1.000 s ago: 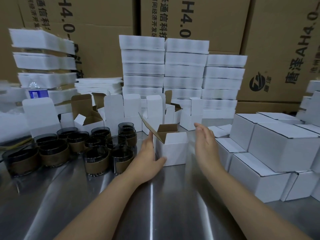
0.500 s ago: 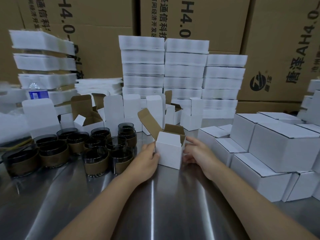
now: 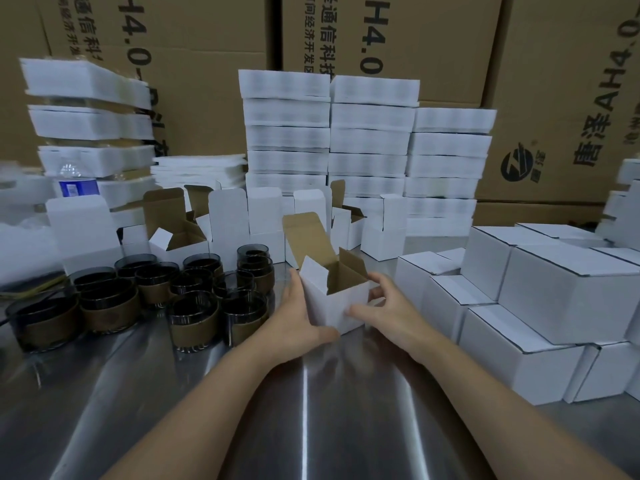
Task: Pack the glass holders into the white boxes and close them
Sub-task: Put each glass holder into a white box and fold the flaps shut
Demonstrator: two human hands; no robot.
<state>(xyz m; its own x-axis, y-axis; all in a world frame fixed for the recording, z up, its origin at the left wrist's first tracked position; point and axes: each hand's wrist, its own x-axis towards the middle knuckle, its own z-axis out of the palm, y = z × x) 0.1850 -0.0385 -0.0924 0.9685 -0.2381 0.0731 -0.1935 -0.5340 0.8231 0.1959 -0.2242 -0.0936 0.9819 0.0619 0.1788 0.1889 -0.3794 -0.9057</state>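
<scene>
- Big brown cartons (image 3: 398, 46) wall off the whole far side, so there's no room back there.
- The steel table (image 3: 311, 427) is bare in the near middle, where both forearms come in. That strip is pretty much the only free room.
- Stacks of flat white blanks (image 3: 374, 140) stand far centre and far left, right in front of the cartons.
- Closed white boxes (image 3: 561, 289) are stacked two high along the right and hem that side in. The nearest one is just beside the right wrist.
- A row of empty open boxes (image 3: 228, 220) with lids up sits on the far side of the work spot.
- The glass holders (image 3: 194, 317), dark glass with brown sleeves, crowd the left. The nearest is just beside the left hand (image 3: 298, 313).
- The open white box (image 3: 341, 306) is mid-table between both hands, mouth up and one corner pointing near. Its lid flap stands at the far left and leans away. The body's about cube-shaped, so the raised lid makes its long run vertical.
- The left hand lies along the box's left face with its thumb hooked round the near bottom corner, gripping it.
- The right hand (image 3: 391, 306) grips the right side, thumb on the near face and fingers curled round the far one.
</scene>
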